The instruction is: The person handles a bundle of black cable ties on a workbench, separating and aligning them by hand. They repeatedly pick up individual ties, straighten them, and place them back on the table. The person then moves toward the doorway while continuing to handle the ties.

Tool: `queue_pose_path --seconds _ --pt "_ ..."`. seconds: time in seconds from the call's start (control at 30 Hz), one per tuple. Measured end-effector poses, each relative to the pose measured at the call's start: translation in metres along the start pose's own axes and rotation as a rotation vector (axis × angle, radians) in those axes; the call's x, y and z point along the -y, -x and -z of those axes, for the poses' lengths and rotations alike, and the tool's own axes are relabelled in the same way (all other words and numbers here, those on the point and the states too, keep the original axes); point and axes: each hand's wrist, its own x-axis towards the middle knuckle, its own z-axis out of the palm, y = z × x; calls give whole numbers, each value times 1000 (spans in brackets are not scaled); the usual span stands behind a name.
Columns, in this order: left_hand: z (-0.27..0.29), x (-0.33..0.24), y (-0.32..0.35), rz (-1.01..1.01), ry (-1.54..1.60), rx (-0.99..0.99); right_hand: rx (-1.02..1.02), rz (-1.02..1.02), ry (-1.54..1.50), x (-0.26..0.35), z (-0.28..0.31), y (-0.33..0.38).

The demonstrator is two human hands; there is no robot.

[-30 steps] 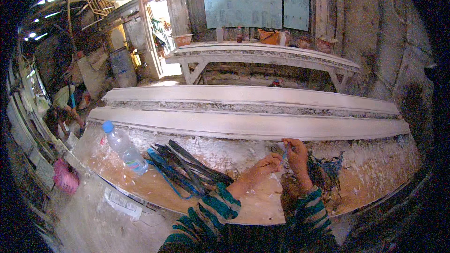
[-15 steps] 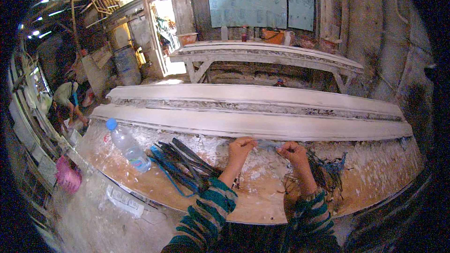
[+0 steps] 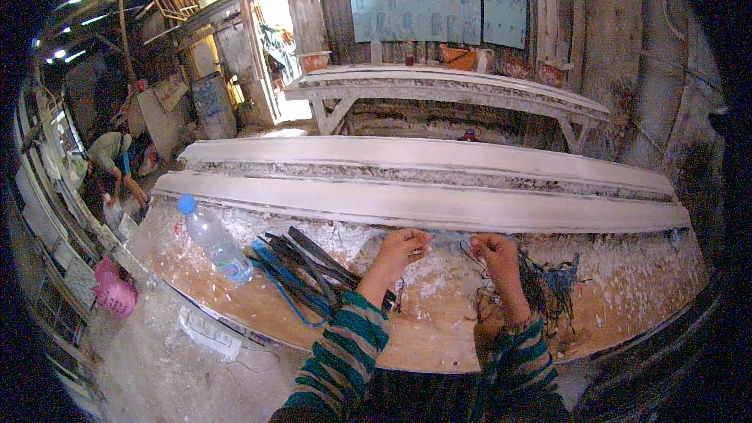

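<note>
My left hand is closed in a pinch above the table, close to the front edge of the nearer white moulding. Whatever its fingertips hold is too small to make out. To its right my right hand pinches a thin dark strand, which loops out from the fingertips. A bundle of black and blue strips lies left of my left hand. Beside my right wrist is a tangled pile of dark and blue strands, partly behind the forearm.
Two long white mouldings lie across the wooden table. A clear plastic bottle with a blue cap lies at the left. Beyond stands a white-spattered bench. A person bends down at far left, near a pink sack.
My hands have moved slightly apart, the right one shifting a little to the right. The dark strand at my right fingertips shows more clearly. The bundle and pile stay put.
</note>
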Motion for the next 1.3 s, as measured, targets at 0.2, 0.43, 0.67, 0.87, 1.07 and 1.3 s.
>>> queue_pose_path --seconds 0.2,0.43,0.67,0.87,1.07,1.3 --pt "4 9 -7 -15 207 39 53 76 81 0 -3 2" --pt "5 8 -10 -179 122 -233 423 149 463 18 -27 24" --pt "2 9 -9 -211 110 -363 504 -64 47 28 -35 33" --pt "-2 5 -6 -234 40 -372 585 -50 -15 22 -29 28" --pt "-3 -19 1 -433 139 -215 535 34 -486 25 -17 23" --pt "-10 -20 4 -273 -31 -157 120 164 -1079 26 20 6"
